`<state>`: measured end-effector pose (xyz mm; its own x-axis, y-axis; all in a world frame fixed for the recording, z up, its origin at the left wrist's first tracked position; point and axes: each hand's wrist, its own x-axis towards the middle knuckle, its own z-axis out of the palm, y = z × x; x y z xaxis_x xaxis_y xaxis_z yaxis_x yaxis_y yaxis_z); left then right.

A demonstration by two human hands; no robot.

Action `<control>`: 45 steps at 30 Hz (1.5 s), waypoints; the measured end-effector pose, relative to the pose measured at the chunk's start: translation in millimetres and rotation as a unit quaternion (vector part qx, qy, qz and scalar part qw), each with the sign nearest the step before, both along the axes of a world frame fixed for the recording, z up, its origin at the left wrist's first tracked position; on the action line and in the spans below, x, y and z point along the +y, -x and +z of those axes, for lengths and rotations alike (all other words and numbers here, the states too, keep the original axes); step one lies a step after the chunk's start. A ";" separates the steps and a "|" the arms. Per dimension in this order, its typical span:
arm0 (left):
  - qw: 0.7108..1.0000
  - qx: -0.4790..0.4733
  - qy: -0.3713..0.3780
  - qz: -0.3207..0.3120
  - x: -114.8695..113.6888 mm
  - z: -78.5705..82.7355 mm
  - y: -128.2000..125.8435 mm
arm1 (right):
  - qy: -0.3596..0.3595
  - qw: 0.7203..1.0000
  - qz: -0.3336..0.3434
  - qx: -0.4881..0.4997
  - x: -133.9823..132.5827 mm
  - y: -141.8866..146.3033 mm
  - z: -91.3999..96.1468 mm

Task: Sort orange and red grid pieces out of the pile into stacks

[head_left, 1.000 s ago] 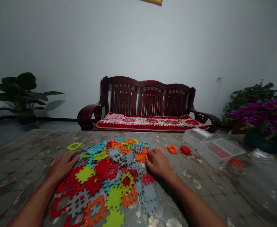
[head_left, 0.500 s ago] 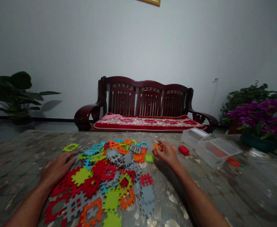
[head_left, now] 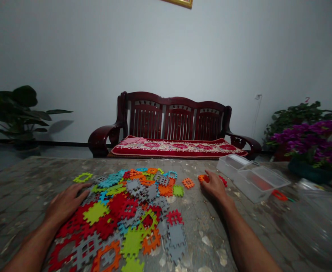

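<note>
1. Interlocking waffle tiles (head_left: 96, 213) were the main event: a big loose heap of flat notched squares in red, grey, lime, orange and blue, overlapping on a mottled stone-look tabletop (head_left: 18, 185), right in front of the person.

2. Left hand (head_left: 65, 204) lay open and flat on the heap's near-left side, fingers pointing toward the middle. No tile looked picked up. My read is that it was resting there, maybe keeping that edge from sliding around.

3. Right hand (head_left: 215, 185) was off to the right of the heap, fingers curled down onto a small orange piece (head_left: 202, 178). Honestly, the hand hid too much to tell if it was actually gripping that piece or just touching it.

4. Just beyond those fingers sat a red piece (head_left: 224, 181), partly hidden by the hand. A loose orange tile (head_left: 188, 183) and a lime tile (head_left: 178, 190) lay apart from the main heap, between it and the right hand, probably because they'd been spread out where they were easy to reach.

5. Two clear plastic boxes (head_left: 253, 181) stood open on the right, close to the right hand, with something red showing inside the nearer one. A red-orange piece (head_left: 279, 194) lay just beside them.

6. Behind the table were a dark wooden bench (head_left: 145, 121) with a red floral cushion (head_left: 177, 148), a leafy potted plant (head_left: 15, 113) and purple flowers (head_left: 315, 138).
</note>
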<state>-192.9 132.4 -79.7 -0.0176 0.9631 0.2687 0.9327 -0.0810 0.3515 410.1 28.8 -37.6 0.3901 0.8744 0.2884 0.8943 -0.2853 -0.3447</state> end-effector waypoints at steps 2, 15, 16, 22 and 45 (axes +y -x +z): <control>1.000 -0.006 0.015 0.003 -2.1 3.8 -2.0 | 0.005 1.000 -0.007 -0.009 -0.9 4.7 0.8; 0.999 -0.002 0.044 0.001 -16.6 28.4 -18.4 | 0.075 0.994 -0.020 -0.080 2.0 14.7 2.8; 0.999 0.000 0.043 0.001 -16.7 28.2 -18.2 | 0.080 0.993 -0.020 -0.085 1.6 14.9 3.1; 0.999 0.005 0.040 0.011 -19.1 29.7 -20.3 | 0.048 0.992 -0.034 -0.111 -6.0 20.3 6.3; 0.999 -0.007 0.035 0.018 -20.8 31.9 -24.3 | 0.005 0.933 0.353 -0.073 -9.8 142.7 11.8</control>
<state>-168.5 111.5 -47.7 -0.0567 0.9781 0.2005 0.9297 -0.0215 0.3677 267.4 19.0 -25.9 -0.3262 0.9017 0.2837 0.8980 0.3893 -0.2051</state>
